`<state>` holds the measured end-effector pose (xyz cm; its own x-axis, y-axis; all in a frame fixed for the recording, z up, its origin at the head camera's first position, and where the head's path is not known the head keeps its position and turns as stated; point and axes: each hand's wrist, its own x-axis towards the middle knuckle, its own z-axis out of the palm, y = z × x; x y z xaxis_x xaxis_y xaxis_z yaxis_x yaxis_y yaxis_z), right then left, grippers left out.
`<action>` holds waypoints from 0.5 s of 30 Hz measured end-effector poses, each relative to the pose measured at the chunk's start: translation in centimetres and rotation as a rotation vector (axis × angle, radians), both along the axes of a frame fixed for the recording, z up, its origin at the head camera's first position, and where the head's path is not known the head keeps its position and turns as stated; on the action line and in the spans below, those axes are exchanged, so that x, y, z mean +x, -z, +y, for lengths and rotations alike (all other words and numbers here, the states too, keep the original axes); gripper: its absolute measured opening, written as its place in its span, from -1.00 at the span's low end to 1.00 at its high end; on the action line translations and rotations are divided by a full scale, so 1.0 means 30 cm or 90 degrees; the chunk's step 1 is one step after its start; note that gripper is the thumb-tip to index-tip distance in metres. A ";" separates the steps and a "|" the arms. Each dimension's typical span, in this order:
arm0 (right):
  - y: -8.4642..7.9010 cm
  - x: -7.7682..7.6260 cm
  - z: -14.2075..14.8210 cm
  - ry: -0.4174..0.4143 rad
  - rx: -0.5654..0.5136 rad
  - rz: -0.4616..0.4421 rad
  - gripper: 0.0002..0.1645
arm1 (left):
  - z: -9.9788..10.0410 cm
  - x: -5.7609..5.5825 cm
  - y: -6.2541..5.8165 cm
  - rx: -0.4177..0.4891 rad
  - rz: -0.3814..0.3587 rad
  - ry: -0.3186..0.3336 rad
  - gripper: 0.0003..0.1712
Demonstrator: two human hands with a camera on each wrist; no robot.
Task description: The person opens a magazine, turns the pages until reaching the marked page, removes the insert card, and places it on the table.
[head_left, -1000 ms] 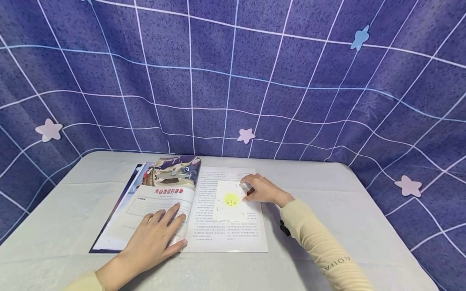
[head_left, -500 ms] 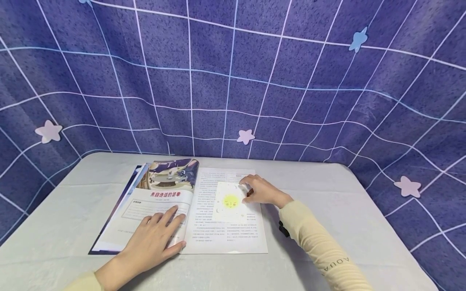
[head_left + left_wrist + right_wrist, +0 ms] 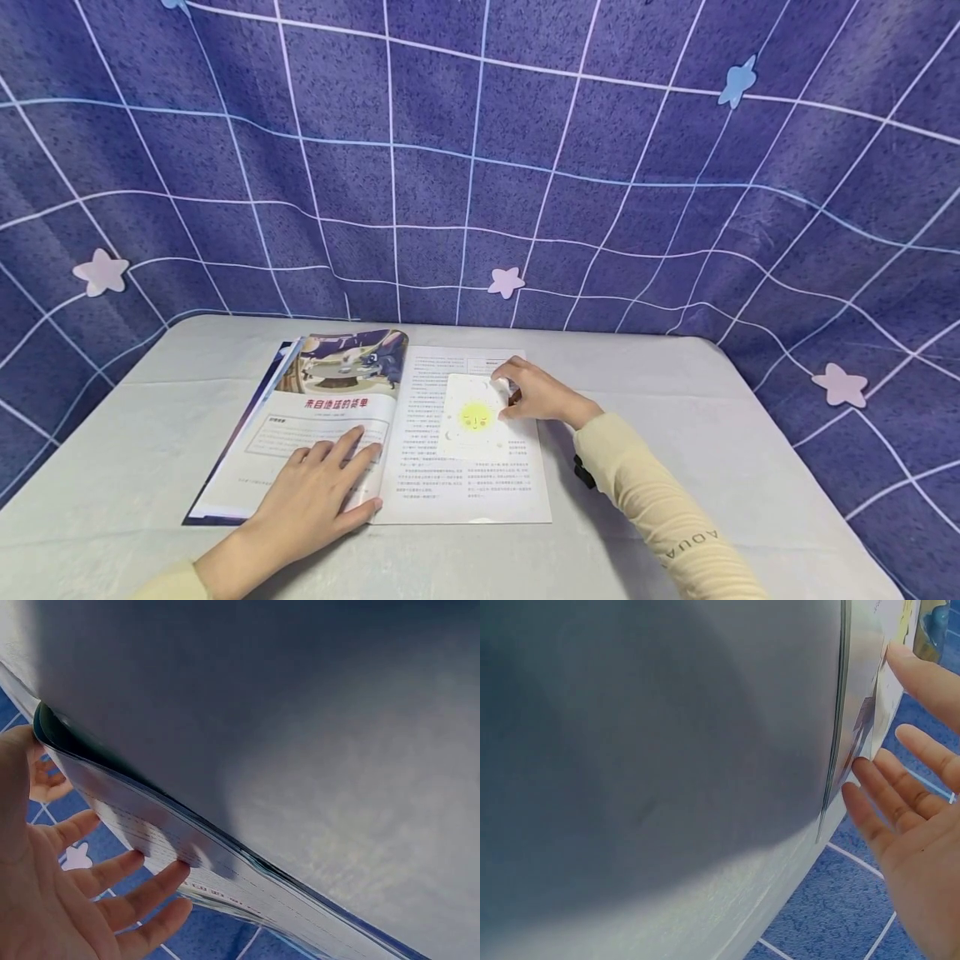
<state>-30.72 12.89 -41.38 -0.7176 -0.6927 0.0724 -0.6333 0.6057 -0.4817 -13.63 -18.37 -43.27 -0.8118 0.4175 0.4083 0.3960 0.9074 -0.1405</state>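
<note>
An open magazine (image 3: 487, 500) lies on the table, a colour picture and red title at the top of its left page. My left hand (image 3: 311, 492) rests on the lower part of that page with fingers extended. On the right page is a white card (image 3: 475, 446) with a yellow smiling sun. My right hand (image 3: 543, 393) holds the card's right edge, thumb and index finger bent at it. In the right wrist view the right thumb tip meets the edge of the card (image 3: 889, 697). The left wrist view shows the left fingertips against the page (image 3: 150, 832).
A pale cloth covers the table (image 3: 675, 392). Behind it hangs a dark blue curtain (image 3: 420, 183) with a line grid and star shapes. A small black object (image 3: 584, 472) shows under the right wrist.
The left page has settled flatter and shifted slightly left under my left hand. Both hands and the card stay nearly where they were.
</note>
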 end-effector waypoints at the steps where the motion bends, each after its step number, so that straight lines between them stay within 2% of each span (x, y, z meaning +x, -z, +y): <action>1: 0.001 -0.001 -0.001 -0.002 -0.002 0.003 -0.33 | 0.000 0.000 0.000 0.000 0.000 0.000 -0.28; 15: 0.001 -0.003 -0.002 0.005 0.000 0.015 -0.30 | 0.000 0.005 0.002 -0.001 -0.018 -0.011 -0.27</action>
<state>-30.81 12.81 -41.43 -0.7211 -0.6870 0.0900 -0.6400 0.6107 -0.4664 -13.47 -18.37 -43.33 -0.8306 0.4033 0.3839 0.3836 0.9142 -0.1305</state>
